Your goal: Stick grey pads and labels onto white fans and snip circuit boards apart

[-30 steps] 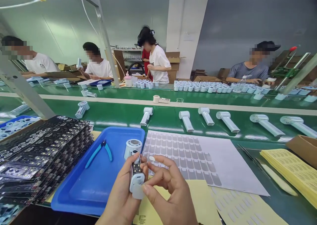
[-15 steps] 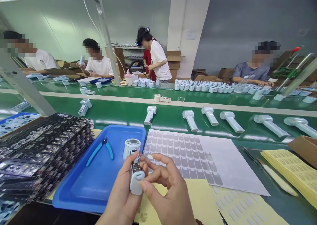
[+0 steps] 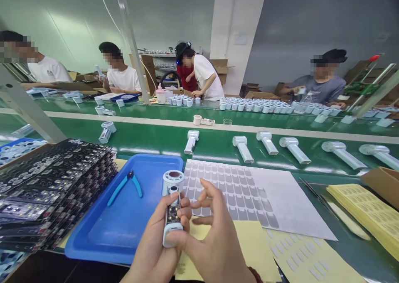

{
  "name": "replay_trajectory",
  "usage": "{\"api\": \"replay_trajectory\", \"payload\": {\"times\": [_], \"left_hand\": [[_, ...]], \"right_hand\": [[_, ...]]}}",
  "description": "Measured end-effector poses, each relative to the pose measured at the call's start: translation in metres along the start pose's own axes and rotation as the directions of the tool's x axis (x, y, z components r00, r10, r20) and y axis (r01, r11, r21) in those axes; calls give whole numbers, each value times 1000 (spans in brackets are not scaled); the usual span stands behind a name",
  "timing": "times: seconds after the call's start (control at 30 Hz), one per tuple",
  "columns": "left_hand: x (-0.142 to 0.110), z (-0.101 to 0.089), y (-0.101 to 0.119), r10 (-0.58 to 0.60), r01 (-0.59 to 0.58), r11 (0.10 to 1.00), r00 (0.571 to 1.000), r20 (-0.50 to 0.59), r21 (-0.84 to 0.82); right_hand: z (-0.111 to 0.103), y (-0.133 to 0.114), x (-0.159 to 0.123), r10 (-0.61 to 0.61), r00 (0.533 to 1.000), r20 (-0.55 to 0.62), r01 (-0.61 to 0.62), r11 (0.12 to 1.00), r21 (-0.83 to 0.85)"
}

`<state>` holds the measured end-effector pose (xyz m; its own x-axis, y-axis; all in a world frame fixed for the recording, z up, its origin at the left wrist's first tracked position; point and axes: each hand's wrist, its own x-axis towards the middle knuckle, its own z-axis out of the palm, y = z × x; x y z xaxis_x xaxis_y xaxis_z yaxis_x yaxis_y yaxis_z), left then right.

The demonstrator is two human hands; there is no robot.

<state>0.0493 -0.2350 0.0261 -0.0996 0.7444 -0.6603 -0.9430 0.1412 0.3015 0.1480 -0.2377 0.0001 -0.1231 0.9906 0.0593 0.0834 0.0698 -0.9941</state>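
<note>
My left hand (image 3: 160,237) is closed around the handle of a pale blue handheld fan (image 3: 168,238). The fan's round head points away from me, over the tray's right edge. A dark circuit board (image 3: 173,212) with small lights shows along the open side of the handle. My right hand (image 3: 215,229) has its thumb against the handle's bottom end, covering part of it. Its other fingers are spread and curved, with nothing visible between them.
A blue tray (image 3: 102,237) holds blue-handled cutters (image 3: 124,187). Stacked circuit boards (image 3: 56,191) stand left. To the right lie a sheet of grey stickers (image 3: 224,187), yellow sticker sheets (image 3: 299,254) and tweezers (image 3: 314,191). Several fans (image 3: 243,149) lie on the green belt; co-workers sit or stand beyond.
My right thumb has moved onto the handle's bottom end, and its other fingers have spread. A small white piece seen at my right fingertips before no longer shows. The fan has turned slightly.
</note>
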Motion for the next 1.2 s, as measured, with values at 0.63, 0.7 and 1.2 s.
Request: {"api": "replay_trajectory", "payload": {"times": [0.63, 0.7, 1.2], "left_hand": [[7, -48, 30, 71, -260, 828, 927, 368, 496], [9, -50, 29, 33, -241, 826, 923, 382, 510], [9, -39, 21, 99, -270, 747, 949, 299, 608]], "right_hand": [[-12, 76, -27, -130, 921, 367, 293, 851, -435], [-12, 77, -28, -198, 900, 389, 381, 791, -478], [-38, 44, -12, 71, 879, 472, -145, 982, 122]]}}
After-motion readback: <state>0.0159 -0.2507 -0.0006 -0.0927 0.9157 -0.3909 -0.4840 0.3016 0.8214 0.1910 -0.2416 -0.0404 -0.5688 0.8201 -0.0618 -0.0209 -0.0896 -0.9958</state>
